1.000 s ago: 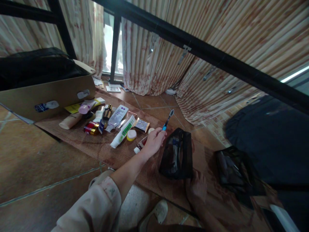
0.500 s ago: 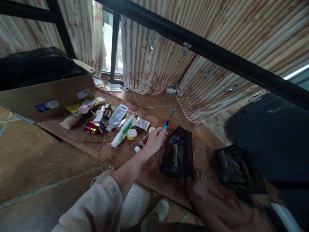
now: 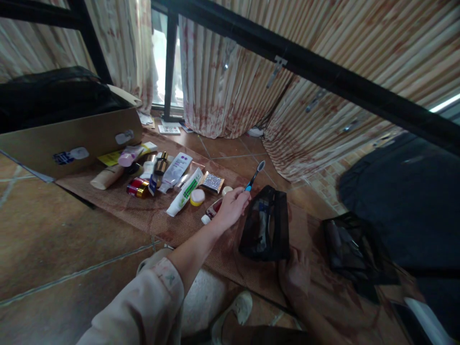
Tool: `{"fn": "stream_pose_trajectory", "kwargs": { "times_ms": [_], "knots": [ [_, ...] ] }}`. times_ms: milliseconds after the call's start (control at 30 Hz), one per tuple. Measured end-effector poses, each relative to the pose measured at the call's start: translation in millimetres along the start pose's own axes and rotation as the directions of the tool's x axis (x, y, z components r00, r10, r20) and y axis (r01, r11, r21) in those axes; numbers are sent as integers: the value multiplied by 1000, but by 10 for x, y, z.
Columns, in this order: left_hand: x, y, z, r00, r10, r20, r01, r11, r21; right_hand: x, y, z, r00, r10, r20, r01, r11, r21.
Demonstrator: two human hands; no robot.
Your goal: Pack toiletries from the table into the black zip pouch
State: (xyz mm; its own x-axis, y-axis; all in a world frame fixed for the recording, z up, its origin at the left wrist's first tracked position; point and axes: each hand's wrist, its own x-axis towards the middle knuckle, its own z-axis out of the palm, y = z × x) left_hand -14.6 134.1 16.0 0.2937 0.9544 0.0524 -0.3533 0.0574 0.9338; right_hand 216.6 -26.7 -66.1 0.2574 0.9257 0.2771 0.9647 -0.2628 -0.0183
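My left hand (image 3: 233,209) is closed around a toothbrush (image 3: 255,176) with a blue and black handle, its head pointing up and away. The brush is just above and left of a black see-through pouch (image 3: 281,225), which stands with its opening facing up and some items inside. At the pouch's near right corner my right hand (image 3: 295,274) lies low in shadow, its fingers curled against the pouch edge. Beneath my left hand a small bottle with a white cap (image 3: 212,212) is partly hidden. A white and green toothpaste tube (image 3: 185,192) and a yellow-based jar (image 3: 197,197) lie to the left.
Several tubes and bottles, including a red jar (image 3: 138,187), lie on the brown table cover (image 3: 158,225). A cardboard box (image 3: 97,132) holding black items stands at left. Another black mesh pouch (image 3: 345,247) lies at right. A dark metal bar (image 3: 305,67) crosses above.
The toothbrush and my left hand have shifted very slightly right and up. The pouch and my right hand look almost the same, with a small shift of the whole view.
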Motion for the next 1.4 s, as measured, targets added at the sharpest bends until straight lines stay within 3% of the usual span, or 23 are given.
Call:
{"fn": "stream_pose_trajectory", "kwargs": {
  "times_ms": [1400],
  "knots": [
    [-3,26,2,1000,-24,-6,25,999,27,-5,24,14,1000,4,0,-4,1000,25]
  ]
}}
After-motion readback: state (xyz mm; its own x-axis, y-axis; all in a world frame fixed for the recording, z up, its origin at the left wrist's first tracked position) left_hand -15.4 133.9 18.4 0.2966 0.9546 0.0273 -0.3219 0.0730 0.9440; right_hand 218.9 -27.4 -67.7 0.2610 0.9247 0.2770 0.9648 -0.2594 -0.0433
